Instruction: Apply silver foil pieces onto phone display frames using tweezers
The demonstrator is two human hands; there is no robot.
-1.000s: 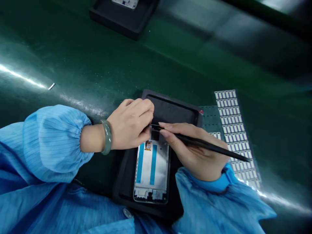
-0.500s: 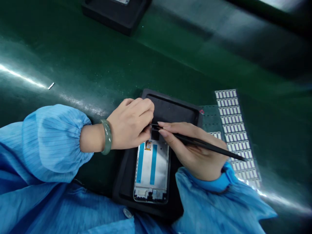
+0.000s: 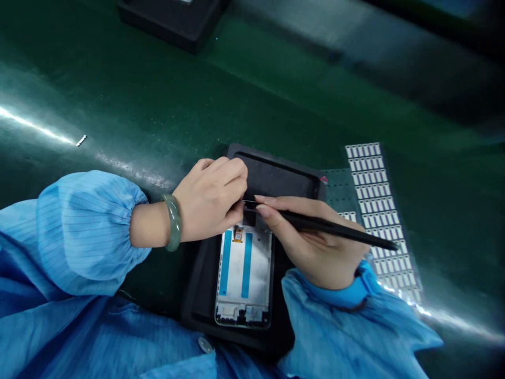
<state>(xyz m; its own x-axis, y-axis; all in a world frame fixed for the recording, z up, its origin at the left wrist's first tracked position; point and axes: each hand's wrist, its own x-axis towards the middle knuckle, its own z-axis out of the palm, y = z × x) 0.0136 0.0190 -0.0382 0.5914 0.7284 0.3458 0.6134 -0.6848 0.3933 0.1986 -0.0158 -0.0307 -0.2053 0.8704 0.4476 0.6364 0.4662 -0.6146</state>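
Note:
A phone frame (image 3: 235, 268) with two blue strips lies in a black tray (image 3: 284, 176). Over its upper end, my left hand (image 3: 213, 200) is closed, its fingertips pinched on something I cannot make out. My right hand (image 3: 315, 237) grips black tweezers (image 3: 339, 227) like a pen, their thin tips reaching to the left fingertips. An orange connector (image 3: 238, 235) shows near the top of the phone frame. The frame's upper edge is partly hidden by my left hand.
Right of the tray lies a sheet of small white parts (image 3: 374, 195) in rows, beside a green sheet (image 3: 340, 189). Another black tray (image 3: 173, 21) stands at the far edge of view. A small metallic piece (image 3: 81, 140) rests on the green table (image 3: 158, 105) at left.
The far tray has shifted slightly left and up in view. Both hands keep nearly the same pose, and the rear end of the tweezers sits slightly higher.

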